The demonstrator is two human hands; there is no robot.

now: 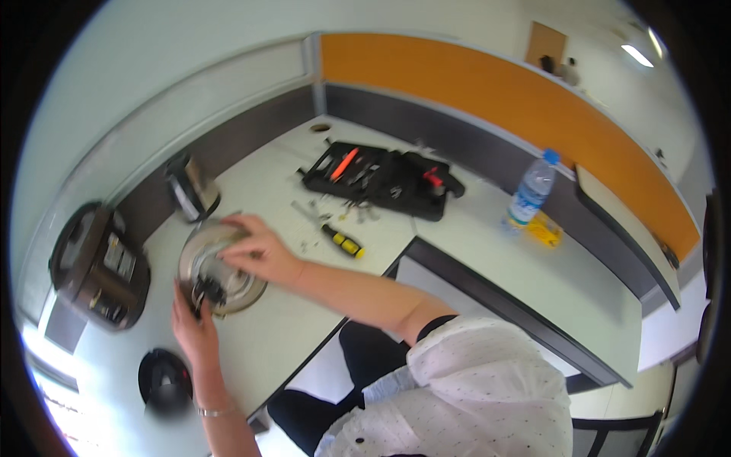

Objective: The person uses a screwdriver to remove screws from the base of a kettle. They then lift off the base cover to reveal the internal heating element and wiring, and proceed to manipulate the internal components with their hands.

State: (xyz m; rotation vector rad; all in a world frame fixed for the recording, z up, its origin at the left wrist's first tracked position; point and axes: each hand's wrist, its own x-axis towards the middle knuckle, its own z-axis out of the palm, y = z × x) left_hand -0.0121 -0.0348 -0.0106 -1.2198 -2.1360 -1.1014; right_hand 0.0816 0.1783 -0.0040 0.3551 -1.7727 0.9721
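Observation:
A round, shiny metal vessel (250,299) with a ringed underside or inside sits on the desk at the left; I cannot tell which face is up. A black part (210,289) is at its middle. My left hand (196,327) grips the vessel's near left side, its fingers partly hidden beside the black part. Above the far right of the vessel is my right hand (263,251), its thumb and fingers bent together over the metal. Whatever lies between those fingertips is too small and blurred to name.
A brown rice cooker (103,266) stands far left, with a silver-and-black container (192,189) behind the vessel. A round black base (162,373) lies near left. Beyond my right arm are a yellow-black screwdriver (343,241), small loose parts, an open toolbox (388,179) and a water bottle (533,189).

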